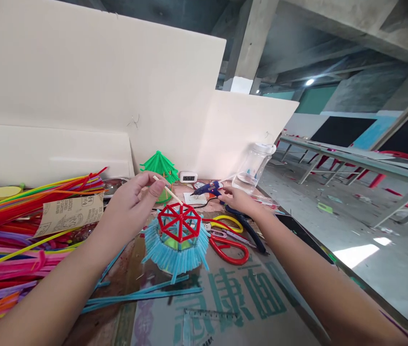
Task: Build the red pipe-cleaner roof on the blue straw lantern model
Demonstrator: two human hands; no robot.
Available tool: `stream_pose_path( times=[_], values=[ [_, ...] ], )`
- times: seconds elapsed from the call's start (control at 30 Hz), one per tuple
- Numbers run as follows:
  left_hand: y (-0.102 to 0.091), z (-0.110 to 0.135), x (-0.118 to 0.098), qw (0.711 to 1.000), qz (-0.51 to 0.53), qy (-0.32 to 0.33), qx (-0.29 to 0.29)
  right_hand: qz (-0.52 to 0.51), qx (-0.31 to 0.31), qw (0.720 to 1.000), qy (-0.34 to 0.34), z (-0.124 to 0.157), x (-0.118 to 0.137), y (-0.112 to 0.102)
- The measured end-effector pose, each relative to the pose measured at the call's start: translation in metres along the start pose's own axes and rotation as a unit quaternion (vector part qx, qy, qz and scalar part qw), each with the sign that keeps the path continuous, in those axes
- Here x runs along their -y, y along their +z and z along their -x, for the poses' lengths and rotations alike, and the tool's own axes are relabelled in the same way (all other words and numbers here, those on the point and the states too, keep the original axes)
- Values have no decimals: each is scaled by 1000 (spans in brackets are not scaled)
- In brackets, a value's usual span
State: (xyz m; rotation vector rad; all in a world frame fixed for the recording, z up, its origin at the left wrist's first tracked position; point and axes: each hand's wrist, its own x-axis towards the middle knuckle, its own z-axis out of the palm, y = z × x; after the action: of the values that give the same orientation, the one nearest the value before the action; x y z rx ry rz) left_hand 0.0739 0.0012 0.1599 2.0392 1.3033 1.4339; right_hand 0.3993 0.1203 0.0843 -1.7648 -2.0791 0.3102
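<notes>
My left hand [137, 199] is closed, pinching a thin pale wooden stick [168, 190] between thumb and fingers. The stick's lower end comes down at the top of a red eight-sided spoked frame [181, 222]. That frame crowns a small model with a flared skirt of light-blue pipe cleaners [175, 259]. Farther right, my right hand [238, 198] is closed at the handle of a dark-blue hot glue gun [207, 188], whose nozzle points left. Its fingers are partly hidden behind the hand.
Colourful pipe cleaners [12, 254] heap at left. Red-handled scissors [229, 251], yellow-handled scissors [227, 223] and dark-handled pliers [250, 230] lie right of the model. Behind stand a green tree-like model [159, 166], a small clock [188, 177] and a clear jar [252, 168].
</notes>
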Motion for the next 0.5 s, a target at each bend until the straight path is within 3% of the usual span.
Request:
stream_pose_path(
  times=[0.27,0.43,0.5],
  values=[
    [0,3,3,1000,-11,6,16,34,-21,999,7,6,18,-11],
    [-2,0,4,999,-31,13,4,22,-98,994,-36,33,62,-35],
    [-1,1,3,999,-45,17,4,-31,-95,992,-74,46,82,-39]
  ],
)
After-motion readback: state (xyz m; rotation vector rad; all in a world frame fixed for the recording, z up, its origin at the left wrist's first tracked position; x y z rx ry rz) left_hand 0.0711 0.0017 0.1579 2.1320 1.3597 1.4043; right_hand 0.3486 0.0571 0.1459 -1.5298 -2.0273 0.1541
